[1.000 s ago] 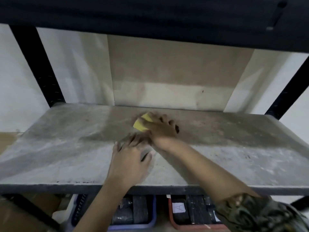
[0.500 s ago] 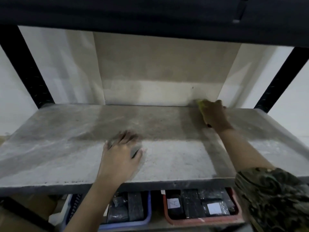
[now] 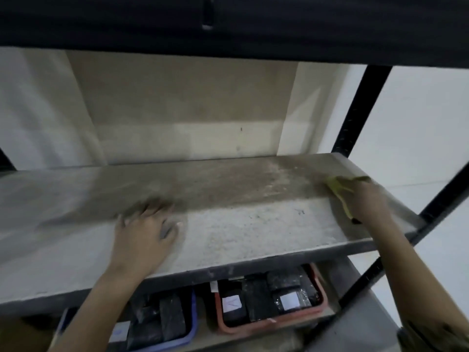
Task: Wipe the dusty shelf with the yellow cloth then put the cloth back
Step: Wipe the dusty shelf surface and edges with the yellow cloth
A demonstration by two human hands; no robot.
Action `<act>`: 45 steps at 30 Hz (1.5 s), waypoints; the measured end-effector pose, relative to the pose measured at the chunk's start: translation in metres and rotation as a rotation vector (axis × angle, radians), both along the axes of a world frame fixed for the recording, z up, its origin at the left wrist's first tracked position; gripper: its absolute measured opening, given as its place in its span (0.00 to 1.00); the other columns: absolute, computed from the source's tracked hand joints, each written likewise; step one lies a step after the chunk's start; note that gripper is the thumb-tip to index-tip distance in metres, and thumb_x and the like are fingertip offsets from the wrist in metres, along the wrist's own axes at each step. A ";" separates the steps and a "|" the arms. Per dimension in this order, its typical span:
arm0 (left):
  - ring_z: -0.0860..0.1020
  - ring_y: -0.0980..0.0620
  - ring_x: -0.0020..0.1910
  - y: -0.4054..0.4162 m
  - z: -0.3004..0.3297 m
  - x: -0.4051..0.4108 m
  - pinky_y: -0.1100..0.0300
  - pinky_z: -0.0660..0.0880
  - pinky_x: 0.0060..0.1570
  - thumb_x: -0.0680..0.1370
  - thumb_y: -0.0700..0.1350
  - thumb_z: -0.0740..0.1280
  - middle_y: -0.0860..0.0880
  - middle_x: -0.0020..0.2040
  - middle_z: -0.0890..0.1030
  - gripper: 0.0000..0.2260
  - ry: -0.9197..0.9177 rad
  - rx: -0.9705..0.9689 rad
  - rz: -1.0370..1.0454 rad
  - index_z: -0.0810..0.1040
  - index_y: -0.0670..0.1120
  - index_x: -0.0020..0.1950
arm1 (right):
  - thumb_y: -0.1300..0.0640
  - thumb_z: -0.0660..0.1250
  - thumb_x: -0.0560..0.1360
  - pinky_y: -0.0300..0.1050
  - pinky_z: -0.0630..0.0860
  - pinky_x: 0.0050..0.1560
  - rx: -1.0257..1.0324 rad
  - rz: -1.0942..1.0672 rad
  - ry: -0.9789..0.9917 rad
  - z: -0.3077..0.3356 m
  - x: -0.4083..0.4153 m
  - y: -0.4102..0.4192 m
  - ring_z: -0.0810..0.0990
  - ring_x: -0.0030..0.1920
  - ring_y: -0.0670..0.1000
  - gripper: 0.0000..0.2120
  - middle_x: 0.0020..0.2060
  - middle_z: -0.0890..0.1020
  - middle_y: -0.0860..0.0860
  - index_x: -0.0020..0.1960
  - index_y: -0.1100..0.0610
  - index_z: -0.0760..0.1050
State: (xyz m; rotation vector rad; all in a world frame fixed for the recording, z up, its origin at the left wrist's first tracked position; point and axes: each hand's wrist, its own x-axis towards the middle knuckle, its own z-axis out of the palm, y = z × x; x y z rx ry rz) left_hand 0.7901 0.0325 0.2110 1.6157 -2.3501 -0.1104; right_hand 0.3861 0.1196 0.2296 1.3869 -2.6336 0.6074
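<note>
The right hand (image 3: 368, 199) lies over the yellow cloth (image 3: 338, 189), pressing it down on the shelf (image 3: 241, 224) at the far right end, near the side edge; whether the fingers curl into the cloth or lie flat on it cannot be told through the blur. A second ago this hand and cloth were at the middle of the shelf, then at the back edge by the wall, so the wipe has swept rightward across the board. The left hand (image 3: 147, 232) stays spread, palm down, on the front middle of the shelf, steadying the person.

By this reading the wiping is well along but not finished: pale dust still covers the front strip and the left part, and the cloth has not yet gone back to its place, which is not in view.

Just right of the cloth stands the black upright post (image 3: 355, 107), which limits the sweep. Below the shelf sit a red bin (image 3: 322, 311) and a blue bin (image 3: 189, 336), both holding dark wrapped packs, well clear of the work.
</note>
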 end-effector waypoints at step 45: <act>0.67 0.62 0.65 0.018 -0.002 -0.115 0.69 0.63 0.61 0.77 0.52 0.64 0.60 0.64 0.72 0.16 0.440 0.036 -0.264 0.75 0.54 0.65 | 0.55 0.61 0.76 0.52 0.73 0.53 0.010 0.703 0.071 0.004 0.051 -0.001 0.76 0.55 0.62 0.17 0.60 0.78 0.58 0.64 0.51 0.74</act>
